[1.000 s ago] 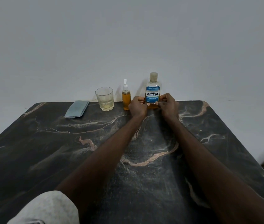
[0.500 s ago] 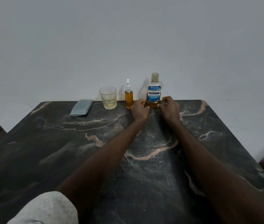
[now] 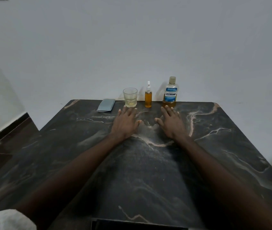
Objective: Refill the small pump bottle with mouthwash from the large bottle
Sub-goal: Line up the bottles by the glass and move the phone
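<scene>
At the far edge of the dark marbled table (image 3: pixel 148 171), against the wall, the row is laid out: a folded grey cloth (image 3: pixel 106 105), a glass tumbler (image 3: pixel 130 97) with a little pale liquid in it, the small pump bottle (image 3: pixel 148 97) and the large bottle (image 3: pixel 170 92) of mouthwash, both upright and capped. The small pump bottle is seen nearly full of amber liquid, between tumbler and large bottle, apart from each; the large bottle shows only a low band of amber at its base. Nothing is held: the left hand (image 3: pixel 126 124) is laid flat, fingers spread wide, tips just short of the tumbler, and the right hand (image 3: pixel 171 123) is spread the same way, fingertips just before the large bottle's foot. Whether the refill is finished or not yet begun cannot be told; the levels suggest finished. If pouring remains, the pump top must be unscrewed first, then the large cap, with the narrow neck steadied against spills.
</scene>
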The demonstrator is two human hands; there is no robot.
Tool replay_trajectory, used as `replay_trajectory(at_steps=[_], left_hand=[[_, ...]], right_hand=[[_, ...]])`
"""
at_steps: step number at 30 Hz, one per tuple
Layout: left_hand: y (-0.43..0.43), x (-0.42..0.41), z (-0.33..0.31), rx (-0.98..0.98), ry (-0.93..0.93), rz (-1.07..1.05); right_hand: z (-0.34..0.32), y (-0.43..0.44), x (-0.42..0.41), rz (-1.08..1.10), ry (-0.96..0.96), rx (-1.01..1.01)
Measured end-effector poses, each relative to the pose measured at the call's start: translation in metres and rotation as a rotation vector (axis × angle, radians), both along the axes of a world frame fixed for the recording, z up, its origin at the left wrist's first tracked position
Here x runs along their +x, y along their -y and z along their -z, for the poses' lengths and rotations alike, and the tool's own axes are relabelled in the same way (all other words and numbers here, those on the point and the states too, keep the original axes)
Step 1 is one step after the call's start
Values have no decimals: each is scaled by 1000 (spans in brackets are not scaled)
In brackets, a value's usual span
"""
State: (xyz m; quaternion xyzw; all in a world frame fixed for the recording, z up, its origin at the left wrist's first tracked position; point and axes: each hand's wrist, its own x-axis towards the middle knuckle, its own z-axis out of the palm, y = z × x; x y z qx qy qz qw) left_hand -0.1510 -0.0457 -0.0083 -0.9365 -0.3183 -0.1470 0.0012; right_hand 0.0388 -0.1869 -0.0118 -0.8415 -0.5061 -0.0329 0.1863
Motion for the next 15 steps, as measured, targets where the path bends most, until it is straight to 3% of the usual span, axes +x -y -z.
replay_trajectory(at_steps=[8, 15], left_hand=[[-26, -81, -7, -145, -19, -230], [-76, -123, -12, -206, -63, -255]], right_hand=[[9, -18, -66, -85, 24, -126], [-12, -75, -118, -248, -6, -186]])
